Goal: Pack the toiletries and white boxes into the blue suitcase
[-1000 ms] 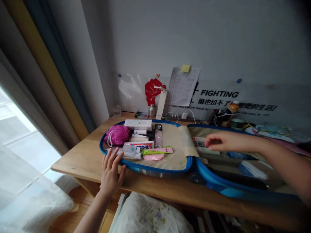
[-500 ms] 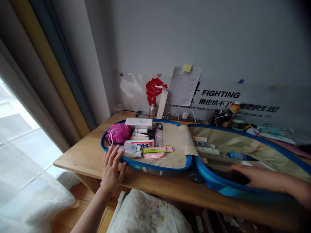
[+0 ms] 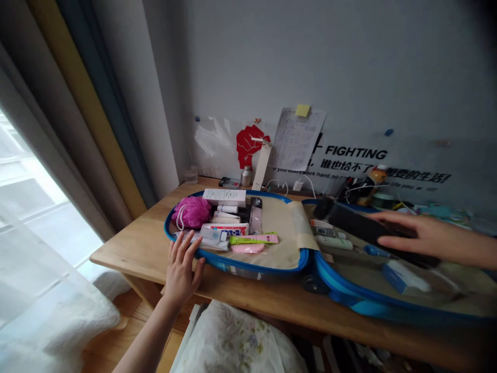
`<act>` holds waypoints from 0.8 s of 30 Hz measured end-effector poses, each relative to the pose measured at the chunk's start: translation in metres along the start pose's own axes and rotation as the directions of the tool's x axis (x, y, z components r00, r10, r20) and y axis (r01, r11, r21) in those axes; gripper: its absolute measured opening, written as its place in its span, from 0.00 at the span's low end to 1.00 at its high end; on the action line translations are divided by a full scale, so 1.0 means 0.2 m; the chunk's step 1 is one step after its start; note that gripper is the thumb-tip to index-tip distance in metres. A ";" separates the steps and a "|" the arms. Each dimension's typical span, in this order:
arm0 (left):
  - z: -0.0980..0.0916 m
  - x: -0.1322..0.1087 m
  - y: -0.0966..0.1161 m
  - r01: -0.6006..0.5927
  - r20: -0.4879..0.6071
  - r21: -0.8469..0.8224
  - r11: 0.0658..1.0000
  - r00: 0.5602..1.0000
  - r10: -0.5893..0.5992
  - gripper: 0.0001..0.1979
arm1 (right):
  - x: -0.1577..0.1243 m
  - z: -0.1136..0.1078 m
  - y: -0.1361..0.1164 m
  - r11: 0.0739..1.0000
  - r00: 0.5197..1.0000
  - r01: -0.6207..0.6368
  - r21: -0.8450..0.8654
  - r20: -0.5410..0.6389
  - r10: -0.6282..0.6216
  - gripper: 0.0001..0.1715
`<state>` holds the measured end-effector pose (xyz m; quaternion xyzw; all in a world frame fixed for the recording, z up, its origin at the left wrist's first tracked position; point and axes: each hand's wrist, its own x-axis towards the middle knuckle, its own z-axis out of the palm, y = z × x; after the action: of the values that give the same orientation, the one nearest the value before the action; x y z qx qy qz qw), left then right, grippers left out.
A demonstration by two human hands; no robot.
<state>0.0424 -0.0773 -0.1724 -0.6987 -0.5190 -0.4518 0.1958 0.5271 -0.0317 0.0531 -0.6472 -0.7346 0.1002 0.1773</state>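
An open blue suitcase (image 3: 248, 263) lies on the wooden table. My left hand (image 3: 184, 269) rests on its near left rim, fingers spread, holding nothing. Over the right half, my right hand (image 3: 411, 235) grips a long black object (image 3: 349, 220), blurred by motion. The left half holds a purple bath puff (image 3: 193, 212), a white box (image 3: 224, 197), a toothpaste tube (image 3: 233, 228), a green and pink tube (image 3: 254, 238) and a pink item (image 3: 247, 248). In the right half lie a white bottle (image 3: 334, 242) and a blue and white box (image 3: 404, 278).
Behind the suitcase stand a small silver bottle (image 3: 246, 176), a white upright device (image 3: 262, 167) and an orange-topped bottle (image 3: 375, 181). White cables run along the wall. Below the table edge is a flowered cloth (image 3: 240, 336); curtains (image 3: 93, 103) hang at the left.
My right hand has risen from inside the right half with the black object in it, uncovering the blue and white box. My left hand stays on the rim.
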 end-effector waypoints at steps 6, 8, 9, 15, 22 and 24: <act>0.01 0.00 -0.01 -0.020 -0.014 -0.008 1.000 1.000 0.020 0.31 | 0.15 0.35 -0.59 0.949 0.934 0.260 0.180 0.202 -0.294 0.33; 0.01 -0.01 -0.02 -0.032 -0.018 -0.018 0.999 0.999 0.032 0.34 | 0.18 0.49 -0.76 0.933 0.906 0.322 0.162 0.232 -0.353 0.30; 0.01 -0.01 -0.02 -0.038 -0.020 -0.021 0.999 0.999 0.037 0.36 | 0.20 0.55 -0.83 0.928 0.895 0.344 0.145 0.248 -0.370 0.28; -0.02 0.02 0.02 -0.069 -0.066 0.031 0.997 0.995 0.070 0.40 | 0.23 0.79 -1.07 0.906 0.853 0.412 0.100 0.309 -0.421 0.29; -0.04 0.19 0.08 -0.137 -0.060 0.058 0.989 0.988 0.141 0.32 | 0.23 0.89 -1.12 0.839 0.774 0.527 0.135 0.332 -0.540 0.32; -0.04 0.24 0.07 -0.171 -0.036 0.065 0.983 0.984 0.174 0.29 | 0.22 0.90 -1.13 0.814 0.743 0.568 0.122 0.350 -0.571 0.33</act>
<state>0.0549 -0.0618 -0.1256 -0.7253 -0.4660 -0.4312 0.2663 0.2464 -0.0052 -0.0214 -0.3606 -0.9162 0.1642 0.0601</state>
